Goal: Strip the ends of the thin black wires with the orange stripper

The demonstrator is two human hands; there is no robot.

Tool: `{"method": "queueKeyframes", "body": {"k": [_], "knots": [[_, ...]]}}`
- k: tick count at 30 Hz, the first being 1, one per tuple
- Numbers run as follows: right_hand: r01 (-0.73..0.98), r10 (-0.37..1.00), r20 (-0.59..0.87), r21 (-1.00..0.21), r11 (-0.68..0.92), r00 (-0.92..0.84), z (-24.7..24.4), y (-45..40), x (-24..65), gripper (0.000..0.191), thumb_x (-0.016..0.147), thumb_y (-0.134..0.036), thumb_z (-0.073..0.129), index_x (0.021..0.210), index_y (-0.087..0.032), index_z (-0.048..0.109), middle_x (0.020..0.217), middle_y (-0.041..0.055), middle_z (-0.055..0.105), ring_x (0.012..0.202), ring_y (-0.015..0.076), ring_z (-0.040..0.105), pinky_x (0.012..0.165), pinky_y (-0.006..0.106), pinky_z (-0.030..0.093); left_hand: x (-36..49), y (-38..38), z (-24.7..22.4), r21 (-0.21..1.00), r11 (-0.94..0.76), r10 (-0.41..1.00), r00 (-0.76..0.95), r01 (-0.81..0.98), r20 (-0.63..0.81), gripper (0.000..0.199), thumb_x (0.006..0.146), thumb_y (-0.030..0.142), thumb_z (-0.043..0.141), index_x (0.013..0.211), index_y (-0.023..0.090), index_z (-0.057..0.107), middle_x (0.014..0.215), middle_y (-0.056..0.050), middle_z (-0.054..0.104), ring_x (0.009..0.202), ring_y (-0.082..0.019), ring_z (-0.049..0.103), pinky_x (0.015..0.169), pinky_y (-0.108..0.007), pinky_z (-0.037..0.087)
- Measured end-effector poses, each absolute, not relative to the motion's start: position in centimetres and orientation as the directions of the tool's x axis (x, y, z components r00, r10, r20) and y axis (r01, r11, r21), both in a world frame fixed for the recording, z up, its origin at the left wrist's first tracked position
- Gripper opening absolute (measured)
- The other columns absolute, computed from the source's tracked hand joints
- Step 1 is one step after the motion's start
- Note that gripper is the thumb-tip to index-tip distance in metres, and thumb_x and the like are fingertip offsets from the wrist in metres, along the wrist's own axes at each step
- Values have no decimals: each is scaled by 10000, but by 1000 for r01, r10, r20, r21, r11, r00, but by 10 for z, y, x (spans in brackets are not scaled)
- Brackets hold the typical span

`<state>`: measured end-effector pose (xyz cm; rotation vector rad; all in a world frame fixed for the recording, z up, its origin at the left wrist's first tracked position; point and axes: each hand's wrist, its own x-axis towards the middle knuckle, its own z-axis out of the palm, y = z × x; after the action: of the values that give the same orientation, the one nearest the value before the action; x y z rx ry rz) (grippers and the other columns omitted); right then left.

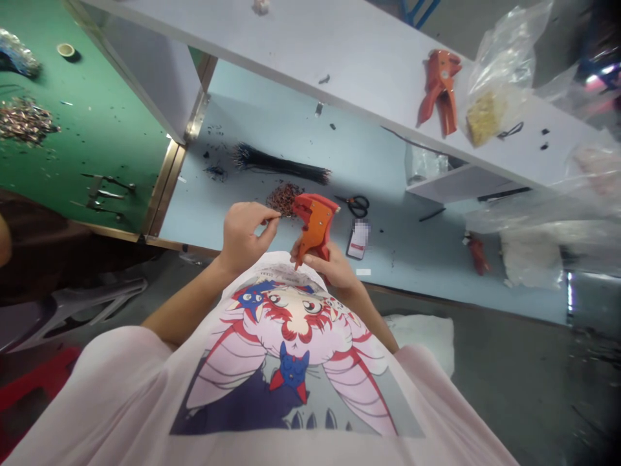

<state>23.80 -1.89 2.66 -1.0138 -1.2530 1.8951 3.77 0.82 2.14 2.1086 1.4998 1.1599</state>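
An orange-red wire stripper point(316, 223) stands upright in my right hand point(334, 264), whose fingers are wrapped round its handles. To the left of the tool's jaws, my left hand point(248, 236) is closed in a pinch; whatever lies between thumb and forefinger is too small to make out. Just beyond the fingertips lies a pile of short wire offcuts point(280, 198), partly hidden by the stripper's head. Farther back, a bundle of black wires point(286, 166) with stripped ends rests on the light blue tabletop point(388, 252).
Scissors point(358, 206) and a phone point(358, 239) lie right of the stripper. Above runs a white shelf point(359, 71) bearing another stripper point(440, 90) and a bag of yellow parts point(484, 118). A green table point(121, 123) adjoins at left, near a person's dark clothing point(43, 239).
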Motion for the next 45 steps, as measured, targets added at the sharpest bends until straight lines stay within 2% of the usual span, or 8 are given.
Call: {"method": "queueKeyframes", "body": {"k": [7,14,18,25,29,34,39,45], "knots": [[-106,970,-135,-982,-159,-202,18,-16,230,246,770,-289,687,945,-185,549,857,36,586,799,175,574,732,343,504,44,6,22,536,-552,808,251,639,532,68,807,197,575,778,206,636,759,-5,700,734,-156,601,746,-322,405],[48,991,29,-998,36,-133,23,-14,222,110,829,-240,610,898,-195,536,829,25,537,757,155,536,743,331,482,52,-2,17,491,-615,774,351,617,528,64,811,185,577,771,208,622,728,6,683,709,-144,567,736,-318,396],[209,993,45,-976,67,-110,24,-12,226,88,834,-252,597,840,-189,535,780,22,529,709,150,515,710,315,469,50,-1,14,490,-610,782,373,623,500,64,824,194,562,796,208,619,752,0,682,720,-148,559,749,-325,396],[234,997,72,-970,66,17,11,-9,242,111,833,-286,599,866,-211,525,794,21,530,701,151,516,694,313,468,28,16,-2,461,-519,838,321,720,441,99,809,180,528,758,187,612,740,-41,666,718,-186,568,695,-338,397],[255,992,87,-965,61,94,5,-2,258,110,818,-265,594,885,-216,522,793,10,524,709,151,523,717,323,465,4,25,-11,541,-346,923,175,767,342,107,805,210,542,774,189,642,745,-36,674,721,-182,590,693,-322,416],[441,996,47,-897,10,73,-4,10,263,237,749,-232,627,959,-200,521,863,27,573,765,174,556,784,354,454,6,18,-7,776,-187,979,50,603,196,116,801,247,576,801,185,674,779,-11,693,736,-140,615,726,-264,463],[604,997,73,-795,57,2,-4,13,252,273,712,-241,651,958,-193,543,988,73,562,953,233,534,889,404,420,25,13,1,863,-127,987,-20,489,157,93,790,240,601,801,188,678,785,0,699,741,-127,621,726,-241,475],[343,964,-238,-921,-186,-117,8,-1,247,256,750,-270,634,977,-177,561,870,43,607,787,186,573,761,359,478,29,14,9,853,-207,968,-25,479,249,93,819,232,579,794,189,658,799,-9,687,768,-130,611,743,-256,471]]}}
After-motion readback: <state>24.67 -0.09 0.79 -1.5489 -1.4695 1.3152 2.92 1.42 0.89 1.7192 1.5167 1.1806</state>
